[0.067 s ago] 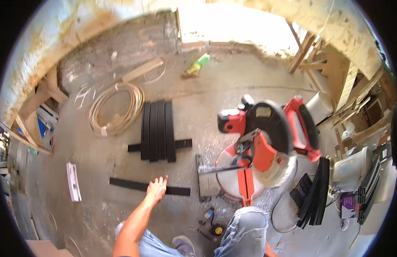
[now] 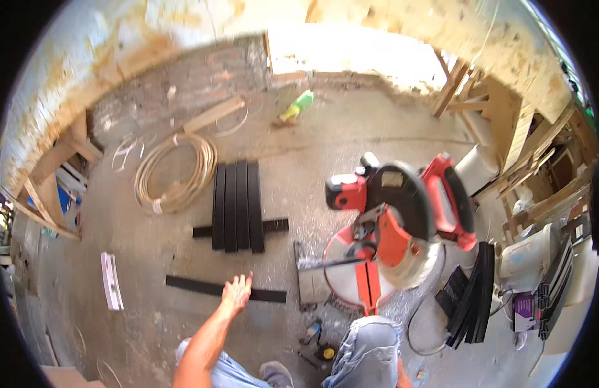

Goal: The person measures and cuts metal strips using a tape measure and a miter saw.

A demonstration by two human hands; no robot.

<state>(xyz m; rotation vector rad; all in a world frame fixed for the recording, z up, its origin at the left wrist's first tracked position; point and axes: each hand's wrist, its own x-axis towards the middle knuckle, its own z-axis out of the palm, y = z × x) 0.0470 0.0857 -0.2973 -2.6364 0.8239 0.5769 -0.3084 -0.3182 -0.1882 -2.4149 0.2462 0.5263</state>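
While you sit or crouch low over a concrete floor (image 2: 138,258), your left hand (image 2: 236,292) reaches forward, palm down, across a single flat black strip (image 2: 199,285). Its fingers are loosely spread and seem to touch the strip near the middle, perhaps to steady it, though you cannot tell whether the thumb pinches an edge. Your right hand is hidden; only a sliver of skin shows beside your right knee (image 2: 370,343), so what it holds, if anything, cannot be told. The strip lies crosswise before you, apart from everything else, in easy reach. Just beyond it, four matching strips (image 2: 231,207) lie side by side, pointing toward the floor's far edge, across a crosswise strip (image 2: 273,225) that probably props them and keeps them together. Right of these, directly ahead of your right knee, a red and black miter saw (image 2: 400,178) sits on the floor, apparently placed close for easy handling. A tape measure (image 2: 328,353) lies between your legs, likely to be handy. More dark strips (image 2: 477,291) lie toward the floor's right side, beside a pale bucket (image 2: 526,265). Toward the far left lies a coil of tubing (image 2: 144,178).
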